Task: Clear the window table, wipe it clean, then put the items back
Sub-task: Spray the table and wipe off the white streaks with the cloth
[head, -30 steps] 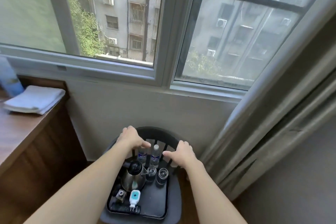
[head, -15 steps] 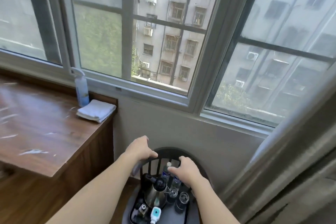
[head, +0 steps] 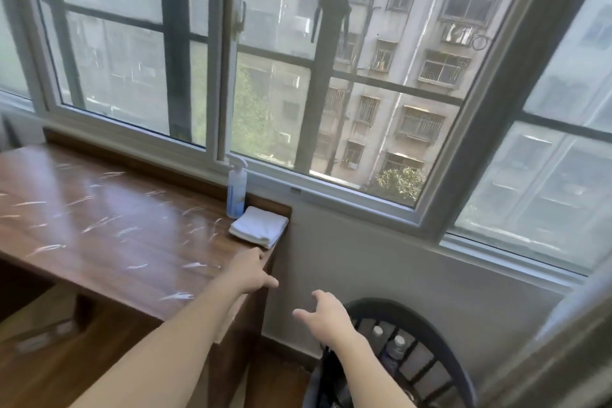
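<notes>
The wooden window table (head: 109, 228) fills the left, its top streaked with white smears. At its far right corner a folded white cloth (head: 259, 226) lies beside a blue spray bottle (head: 236, 189). My left hand (head: 252, 272) hovers open over the table's right edge, just short of the cloth. My right hand (head: 326, 314) is open in the air between the table and a dark chair (head: 427, 341). Two water bottles (head: 390, 346) show on the chair behind its backrest; the rest of what is on the chair is out of view.
A large window (head: 331, 76) runs along the wall behind the table. A grey curtain (head: 569, 341) hangs at the right edge. The chair stands close to the table's right side, with a narrow gap of wooden floor (head: 281, 381) between them.
Both hands have let go of the chair's backrest and moved up and left toward the table. The view has swung left, so the table fills more of the frame and the tray is cut off.
</notes>
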### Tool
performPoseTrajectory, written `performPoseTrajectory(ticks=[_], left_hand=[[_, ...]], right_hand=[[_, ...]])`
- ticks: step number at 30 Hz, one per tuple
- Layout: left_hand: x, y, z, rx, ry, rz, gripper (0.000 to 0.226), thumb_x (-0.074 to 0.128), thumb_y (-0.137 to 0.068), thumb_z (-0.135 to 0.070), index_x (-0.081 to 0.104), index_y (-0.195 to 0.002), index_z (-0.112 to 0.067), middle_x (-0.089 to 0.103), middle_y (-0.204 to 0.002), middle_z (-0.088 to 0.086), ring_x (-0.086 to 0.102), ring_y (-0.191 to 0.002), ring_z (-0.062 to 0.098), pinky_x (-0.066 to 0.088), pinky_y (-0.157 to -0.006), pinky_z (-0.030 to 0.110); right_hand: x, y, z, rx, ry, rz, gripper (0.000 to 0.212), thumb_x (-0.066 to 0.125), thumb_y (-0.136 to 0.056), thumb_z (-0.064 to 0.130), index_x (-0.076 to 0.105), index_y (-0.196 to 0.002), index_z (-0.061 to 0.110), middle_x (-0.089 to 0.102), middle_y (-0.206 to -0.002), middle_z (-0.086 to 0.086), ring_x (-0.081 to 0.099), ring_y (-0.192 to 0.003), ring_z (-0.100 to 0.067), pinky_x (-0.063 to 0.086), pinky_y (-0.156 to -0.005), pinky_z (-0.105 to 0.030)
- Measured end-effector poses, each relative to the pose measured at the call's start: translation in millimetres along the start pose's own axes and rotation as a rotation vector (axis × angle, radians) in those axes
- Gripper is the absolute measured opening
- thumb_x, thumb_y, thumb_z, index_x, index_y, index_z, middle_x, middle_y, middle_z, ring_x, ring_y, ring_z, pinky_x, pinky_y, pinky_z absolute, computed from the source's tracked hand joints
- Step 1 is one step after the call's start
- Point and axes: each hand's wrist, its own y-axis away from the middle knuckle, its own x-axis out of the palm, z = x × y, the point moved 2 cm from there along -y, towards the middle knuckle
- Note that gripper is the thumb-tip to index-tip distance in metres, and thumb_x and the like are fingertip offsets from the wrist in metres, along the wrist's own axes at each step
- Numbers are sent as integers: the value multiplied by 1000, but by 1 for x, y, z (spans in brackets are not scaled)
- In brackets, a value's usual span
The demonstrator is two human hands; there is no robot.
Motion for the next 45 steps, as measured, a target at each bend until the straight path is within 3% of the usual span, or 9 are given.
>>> performPoseTrajectory(ticks=[8,14,22,27,31,35,40,45], left_hand=[[-73,-24,56,-4,0,-79,85,86,-71,-38,46,-143,-15,50,-143,8,51,-127,24,47,-103,37],[-83,-68,65,-23,-1,-81,95,87,-67,-43,42,-146,-15,53,-141,8,56,-122,24,49,-101,38],[-108,-150,66,-44,-16,-107,98,86,-69,-44,37,-147,-12,45,-148,8,49,-130,26,45,-104,38],[-129,-200,60,-46,-8,-170,98,84,-71,-43,34,-149,-11,43,-149,10,47,-131,27,43,-97,35],[-137,-234,65,-70,27,-161,103,84,-73,-41,26,-152,-10,34,-155,10,42,-137,27,42,-101,37],[-142,-272,68,-57,36,-144,100,82,-75,-41,25,-150,-9,33,-152,10,44,-133,28,42,-93,36],[-151,-321,75,-31,78,-145,113,84,-74,-43,14,-155,-7,27,-157,13,38,-139,32,39,-105,42],[-154,-367,82,-6,155,-174,110,82,-75,-44,16,-154,-6,29,-154,14,40,-137,33,39,-104,43]], right_hand=[[39,-21,90,-52,66,-13,66,59,-97,49,40,-149,13,43,-151,-6,37,-141,-26,35,-114,-38],[33,-74,105,-17,67,-28,67,58,-97,51,39,-150,14,43,-149,-5,38,-140,-25,37,-113,-38],[35,-176,132,-37,33,-20,68,60,-92,55,45,-144,14,49,-142,-8,45,-131,-27,46,-105,-39],[23,-231,146,-44,17,-29,69,56,-96,54,39,-148,12,43,-149,-7,39,-136,-27,41,-104,-37],[23,-264,159,-33,-8,-39,71,56,-96,53,37,-150,11,42,-151,-8,38,-139,-25,42,-106,-36],[30,-290,170,7,-28,-42,75,57,-96,53,33,-153,11,39,-153,-7,36,-141,-24,41,-106,-36],[43,-318,178,107,-38,-88,77,55,-96,54,31,-155,11,39,-154,-5,33,-142,-23,41,-109,-37],[52,-345,189,209,-25,-162,74,54,-96,56,34,-151,11,40,-152,-5,33,-140,-24,40,-108,-36]])
